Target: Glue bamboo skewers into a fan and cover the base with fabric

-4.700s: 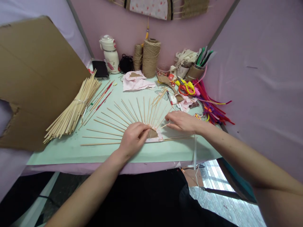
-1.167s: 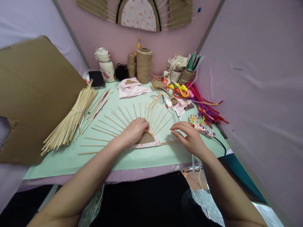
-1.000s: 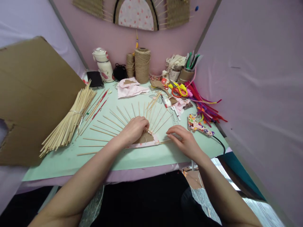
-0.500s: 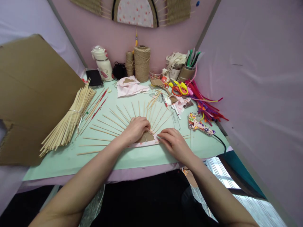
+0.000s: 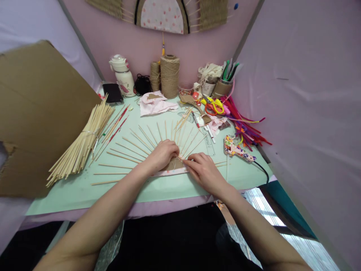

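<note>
Your left hand (image 5: 164, 151) and right hand (image 5: 203, 169) curl over the cardboard base (image 5: 170, 165) on the counter (image 5: 166, 189); I cannot tell what they pinch. It's probably light, its thin sticks (image 5: 105, 182) fragile: hold the base.

I'm in a three-sided booth: a dusty-pink back wall (image 5: 194, 45) faces me, with a pale lilac left side wall (image 5: 64, 22) and a mauve right side wall (image 5: 304, 113) closing me in, both loosely creased like cloth. Grey strips run down the two corners. A half-round wall hanging (image 5: 162, 17) with a dotted centre is up in front of me. My table wears a mint-green cover (image 5: 158, 192), lilac cloth (image 5: 169, 202) showing along its front edge. Beneath, I see speckled grey floor (image 5: 111, 242); to my lower right, bright glare streaked with thin dark lines. Elsewhere the light is soft.
</note>
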### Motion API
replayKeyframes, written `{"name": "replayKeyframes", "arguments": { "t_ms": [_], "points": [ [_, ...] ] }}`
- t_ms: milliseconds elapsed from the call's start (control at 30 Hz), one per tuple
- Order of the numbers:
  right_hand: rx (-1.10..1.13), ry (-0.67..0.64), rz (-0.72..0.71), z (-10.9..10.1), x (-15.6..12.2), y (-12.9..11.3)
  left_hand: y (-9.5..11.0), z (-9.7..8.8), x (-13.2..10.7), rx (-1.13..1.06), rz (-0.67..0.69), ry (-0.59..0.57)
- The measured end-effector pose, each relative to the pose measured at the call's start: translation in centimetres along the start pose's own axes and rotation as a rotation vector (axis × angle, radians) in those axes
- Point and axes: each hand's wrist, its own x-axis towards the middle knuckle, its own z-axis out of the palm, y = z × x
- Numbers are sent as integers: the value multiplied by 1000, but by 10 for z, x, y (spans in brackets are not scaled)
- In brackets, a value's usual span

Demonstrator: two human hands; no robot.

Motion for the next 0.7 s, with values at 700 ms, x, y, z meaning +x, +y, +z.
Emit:
{"name": "replayKeyframes", "arguments": {
  "t_ms": [700],
  "points": [
    [-14, -9, 28, -3, 4, -4, 3, 0, -3, 26, 8, 22]
  ]
}}
